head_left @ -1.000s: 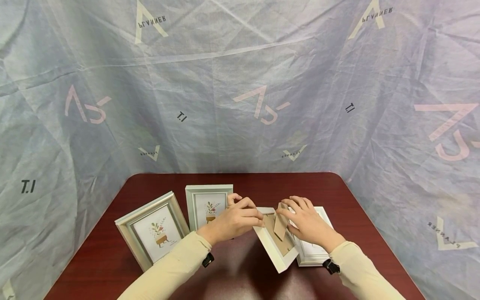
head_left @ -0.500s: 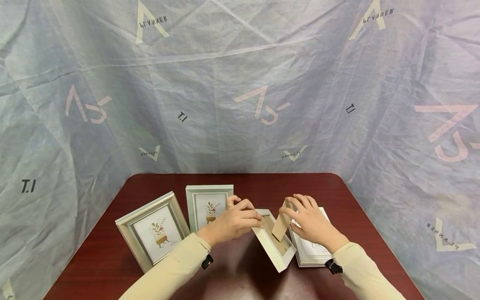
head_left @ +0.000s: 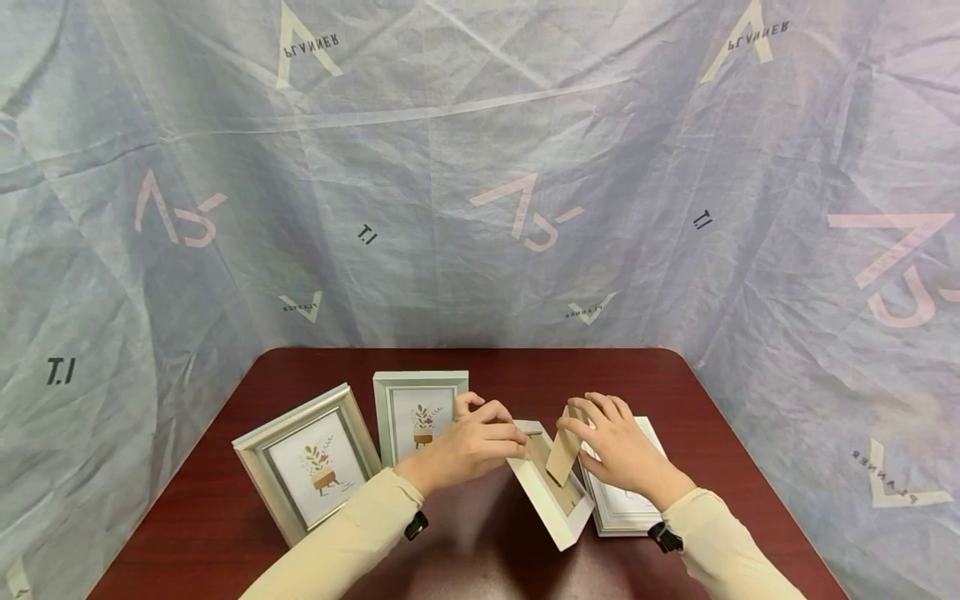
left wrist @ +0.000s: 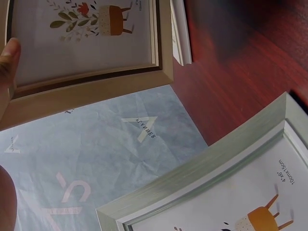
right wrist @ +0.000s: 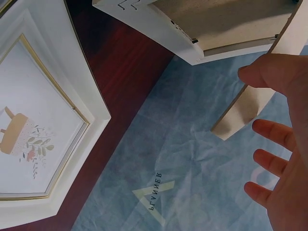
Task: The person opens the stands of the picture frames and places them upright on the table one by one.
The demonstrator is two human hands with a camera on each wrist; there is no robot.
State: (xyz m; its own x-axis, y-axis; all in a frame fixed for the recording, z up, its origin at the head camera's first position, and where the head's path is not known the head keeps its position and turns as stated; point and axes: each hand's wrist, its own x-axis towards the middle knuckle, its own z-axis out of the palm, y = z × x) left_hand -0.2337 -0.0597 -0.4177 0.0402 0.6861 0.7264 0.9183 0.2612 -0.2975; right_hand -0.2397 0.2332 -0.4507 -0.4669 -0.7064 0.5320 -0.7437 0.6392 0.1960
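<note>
My left hand (head_left: 471,437) grips the upper left edge of a white picture frame (head_left: 546,504), tilted with its brown back facing me. In the left wrist view, the front of this held frame (left wrist: 96,98) shows a potted-plant print, with the thumb on its border. My right hand (head_left: 618,446) pinches the upper end of the flat brown easel stand (head_left: 564,457), which stands angled out from the backing. In the right wrist view the thumb lies on the stand (right wrist: 245,106), and the other fingers are spread beside it.
A silver picture frame (head_left: 358,433) stands at the left, and a pale green one (head_left: 384,417) behind the left hand. Right of the held frame, a white picture frame (head_left: 628,527) lies face up, partly covered by the right hand. All rest on the dark red table (head_left: 570,375).
The easel stand has swung further out from the frame's back, with the right hand shifting slightly right. The left hand keeps its grip almost in place.
</note>
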